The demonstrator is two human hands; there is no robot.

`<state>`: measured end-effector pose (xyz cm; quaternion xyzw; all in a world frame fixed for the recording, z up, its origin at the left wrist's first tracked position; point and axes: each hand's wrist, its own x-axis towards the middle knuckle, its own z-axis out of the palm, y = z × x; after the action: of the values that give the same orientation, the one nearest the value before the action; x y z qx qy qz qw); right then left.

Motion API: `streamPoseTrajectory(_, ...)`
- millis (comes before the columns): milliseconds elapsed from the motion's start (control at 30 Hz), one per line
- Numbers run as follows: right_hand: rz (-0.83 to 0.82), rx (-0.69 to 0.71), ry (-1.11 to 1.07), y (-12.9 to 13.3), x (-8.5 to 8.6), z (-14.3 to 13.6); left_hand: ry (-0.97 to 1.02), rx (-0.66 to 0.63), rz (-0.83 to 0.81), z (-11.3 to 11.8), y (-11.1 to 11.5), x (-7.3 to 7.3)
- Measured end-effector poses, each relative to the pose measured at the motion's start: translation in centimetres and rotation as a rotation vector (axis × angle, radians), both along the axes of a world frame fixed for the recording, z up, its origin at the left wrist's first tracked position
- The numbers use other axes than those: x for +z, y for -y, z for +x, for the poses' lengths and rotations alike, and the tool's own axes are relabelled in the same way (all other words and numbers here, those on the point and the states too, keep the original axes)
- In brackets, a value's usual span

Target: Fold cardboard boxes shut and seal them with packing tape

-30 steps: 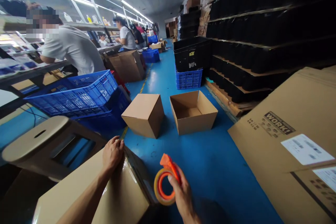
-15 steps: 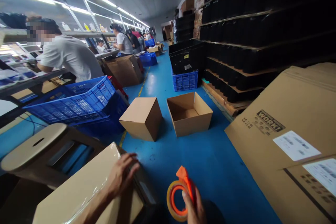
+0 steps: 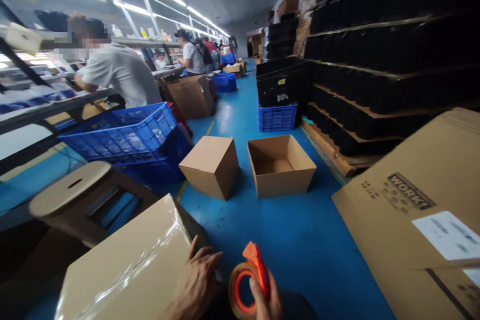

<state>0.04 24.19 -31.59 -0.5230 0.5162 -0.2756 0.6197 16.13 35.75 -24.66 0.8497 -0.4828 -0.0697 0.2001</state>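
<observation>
Fingers gripping tape dispenser, left hand on taped box

I see a closed cardboard box low in the left of my view, plain brown, tilted with one corner toward me. A strip of clear tape runs along its top seam and shines under the lights. Just right of it is an orange tape dispenser, standing upright on edge, carrying a tan roll of tape around an orange core, with its orange blade guard pointing up.
</observation>
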Motion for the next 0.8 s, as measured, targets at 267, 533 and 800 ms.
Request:
streamPoseTrajectory(267,-0.011,0.184,0.197,-1.0,1.6,5.2,-0.541,0.555,-0.486,-0.8,-1.0,2.7)
streamPoseTrajectory(533,0.040,0.285,0.078,3.3,1.8,5.5,-0.918,0.697,-0.856,-0.6,-1.1,5.1)
streamPoseTrajectory(800,-0.749,0.736,0.292,-1.7,11.4,13.8,0.024,1.320,-0.234,1.9,-19.3,7.0)
